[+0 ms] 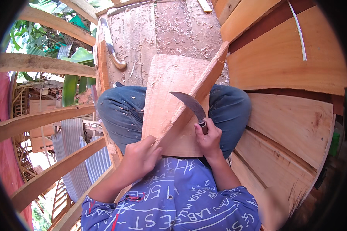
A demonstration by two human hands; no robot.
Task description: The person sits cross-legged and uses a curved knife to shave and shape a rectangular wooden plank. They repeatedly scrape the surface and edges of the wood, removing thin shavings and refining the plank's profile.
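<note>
My right hand (pixel 209 139) is closed round the dark handle of a curved knife (pixel 192 104). Its blade curves up and to the left, across the edge of a long wooden plank (pixel 189 101) that stands on its edge; whether it touches the wood I cannot tell. Closed at the plank's near end, my left hand (pixel 142 156) steadies it, the fingertips partly hidden. Beneath the plank, a wide flat board (pixel 164 82) lies across my lap between my knees, with small shavings on it.
A long knife (pixel 111 45) with a curved wooden handle lies on the plank floor (pixel 138 46) beyond my left knee. Wood shavings (pixel 177 29) litter the floor. Wooden rails (pixel 46 117) run along the left, with leaves and corrugated sheets outside. A plank wall (pixel 287 57) stands on the right.
</note>
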